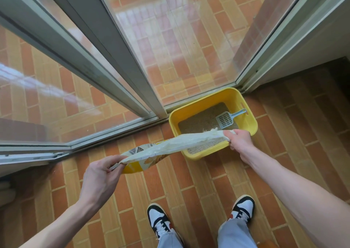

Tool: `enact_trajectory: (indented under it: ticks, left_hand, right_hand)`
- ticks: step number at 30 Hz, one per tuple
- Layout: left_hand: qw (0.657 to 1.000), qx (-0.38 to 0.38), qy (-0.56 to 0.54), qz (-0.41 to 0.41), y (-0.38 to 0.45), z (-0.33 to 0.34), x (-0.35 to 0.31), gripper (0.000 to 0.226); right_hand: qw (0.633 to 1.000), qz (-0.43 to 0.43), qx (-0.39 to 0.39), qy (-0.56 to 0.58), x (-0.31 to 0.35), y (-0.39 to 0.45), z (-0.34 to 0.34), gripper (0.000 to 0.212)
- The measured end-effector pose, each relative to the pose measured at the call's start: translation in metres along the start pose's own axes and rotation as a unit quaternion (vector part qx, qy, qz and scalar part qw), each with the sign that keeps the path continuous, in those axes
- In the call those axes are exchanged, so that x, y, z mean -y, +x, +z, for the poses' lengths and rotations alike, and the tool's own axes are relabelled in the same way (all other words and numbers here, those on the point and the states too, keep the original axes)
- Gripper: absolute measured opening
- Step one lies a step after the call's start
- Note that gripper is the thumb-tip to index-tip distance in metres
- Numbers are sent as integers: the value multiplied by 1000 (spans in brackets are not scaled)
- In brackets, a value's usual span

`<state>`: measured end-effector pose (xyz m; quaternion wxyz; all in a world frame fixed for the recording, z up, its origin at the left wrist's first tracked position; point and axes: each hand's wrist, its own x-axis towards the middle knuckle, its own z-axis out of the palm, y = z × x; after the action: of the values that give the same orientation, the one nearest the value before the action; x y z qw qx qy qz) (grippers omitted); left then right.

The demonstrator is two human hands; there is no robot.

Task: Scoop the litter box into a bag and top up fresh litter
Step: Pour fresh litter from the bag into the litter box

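Note:
A yellow litter box point(195, 109) stands on the tiled floor in the corner by the glass doors, holding beige litter point(200, 120). A pale blue slotted scoop point(226, 119) lies in the litter with its handle against the right wall. A white and yellow litter bag point(166, 146) hangs stretched between my hands, its top edge pulled taut over the box's front rim. My left hand point(102, 177) pinches the bag's near corner. My right hand point(239, 140) grips the far corner above the box.
Sliding glass doors with grey frames point(132, 88) run along the left and back. A white wall point(312, 45) closes the right corner. My two feet in black and white sneakers point(159, 221) stand on the orange tiles behind the box.

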<state>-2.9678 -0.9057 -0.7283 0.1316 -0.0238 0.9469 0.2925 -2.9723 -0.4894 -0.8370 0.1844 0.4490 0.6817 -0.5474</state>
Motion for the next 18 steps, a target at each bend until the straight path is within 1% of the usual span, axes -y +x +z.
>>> enact_trajectory:
  ticks: [3, 6, 8, 9, 14, 18]
  left_hand:
    - [1000, 1, -4, -9, -1, 2, 0, 19]
    - [1000, 7, -4, -6, -2, 4, -4, 20]
    - [1000, 9, -3, -3, -2, 6, -7, 21]
    - [1000, 9, -2, -3, -3, 7, -8, 21]
    - [1000, 13, 5, -3, -5, 10, -11, 22]
    - [1000, 14, 5, 6, -6, 9, -16, 22]
  right_hand:
    - [1000, -22, 3, 3, -3, -1, -5, 21]
    - [998, 3, -13, 56, -7, -1, -6, 30]
    - [995, 21, -23, 91, -13, 1, -3, 63]
    - [994, 22, -21, 101, -17, 4, -1, 70]
    - [992, 28, -26, 120, -28, 10, 2, 68]
    - [989, 33, -25, 139, -32, 12, 3, 71]
